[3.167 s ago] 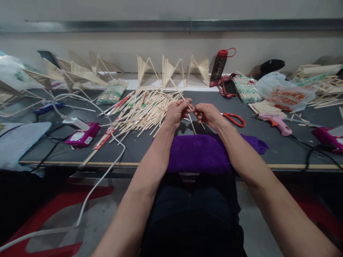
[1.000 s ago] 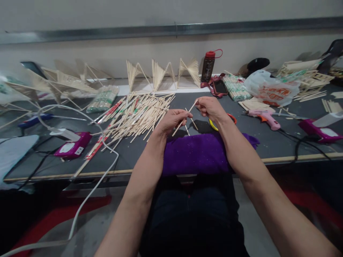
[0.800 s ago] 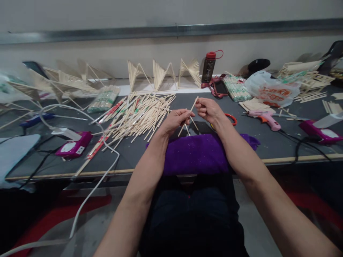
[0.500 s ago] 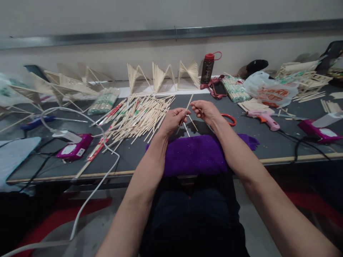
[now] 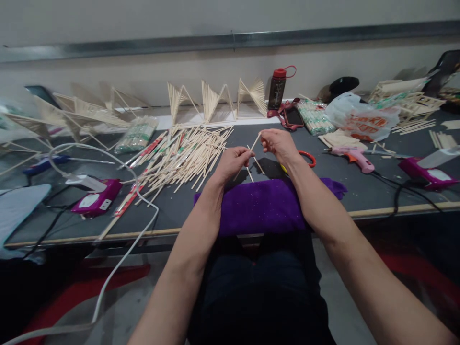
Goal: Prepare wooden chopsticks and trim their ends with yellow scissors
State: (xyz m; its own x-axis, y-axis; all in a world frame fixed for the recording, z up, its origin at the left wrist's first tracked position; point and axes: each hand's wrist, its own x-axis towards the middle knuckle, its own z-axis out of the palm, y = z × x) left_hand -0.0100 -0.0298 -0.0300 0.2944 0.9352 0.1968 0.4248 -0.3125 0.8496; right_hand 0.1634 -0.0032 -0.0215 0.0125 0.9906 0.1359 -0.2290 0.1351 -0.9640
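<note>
My left hand (image 5: 232, 162) is closed in a pinch on thin wooden sticks (image 5: 254, 159) that cross just above the dark table (image 5: 179, 201). My right hand (image 5: 278, 143) is also closed, pinching the upper end of one stick at its tip. Both hands hover over a purple cloth (image 5: 264, 206) at the table's near edge. A loose heap of wooden sticks (image 5: 183, 153) lies on the table to the left of my left hand.
Fan-shaped stick models (image 5: 215, 98) stand along the wall beside a brown bottle with red cap (image 5: 276, 88). Red-handled scissors (image 5: 305, 157) and a pink glue gun (image 5: 354, 155) lie right. A magenta power strip (image 5: 91, 201) with white cable (image 5: 118, 268) sits left. A plastic bag (image 5: 362, 117) lies at the back right.
My hands stayed together over the cloth, turning the crossed sticks. The right hand rose slightly and now pinches the top end of one stick. The view shifted a little.
</note>
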